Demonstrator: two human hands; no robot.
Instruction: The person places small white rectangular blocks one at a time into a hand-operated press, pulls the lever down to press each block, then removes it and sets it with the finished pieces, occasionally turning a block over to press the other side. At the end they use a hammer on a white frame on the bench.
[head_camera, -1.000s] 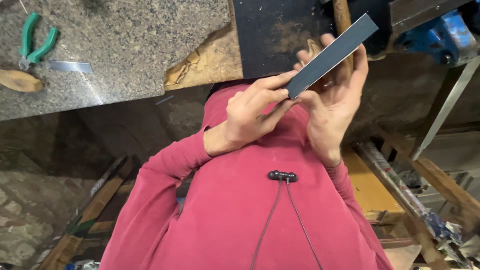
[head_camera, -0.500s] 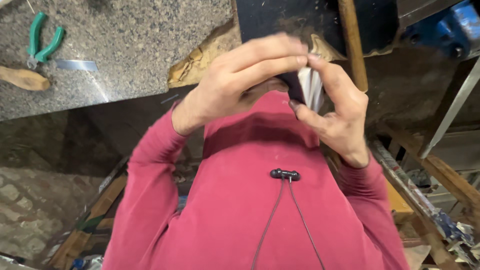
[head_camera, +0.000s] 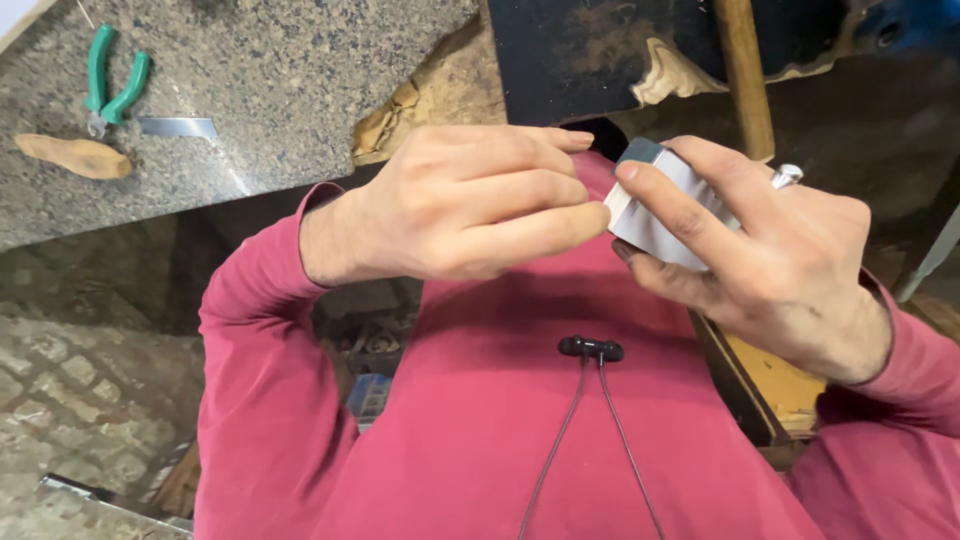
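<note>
A flat grey metal block (head_camera: 665, 205) sits right of centre, grasped in the right hand (head_camera: 775, 265), whose fingers wrap its faces. At nine o'clock of it, the left hand (head_camera: 460, 205) has curled fingertips touching its edge. At ten o'clock, green-handled pliers (head_camera: 112, 88) lie on the granite desk (head_camera: 280, 90).

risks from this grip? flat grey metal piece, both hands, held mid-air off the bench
1. The flat grey metal piece is held only by fingertips: the right hand wraps it and the left hand touches its near edge. A slip would likely drop it, since it is not over the granite slab.
2. Bare fingers on its edges and corner could get nicked if those edges are sharp; that cannot be told from here.
</note>
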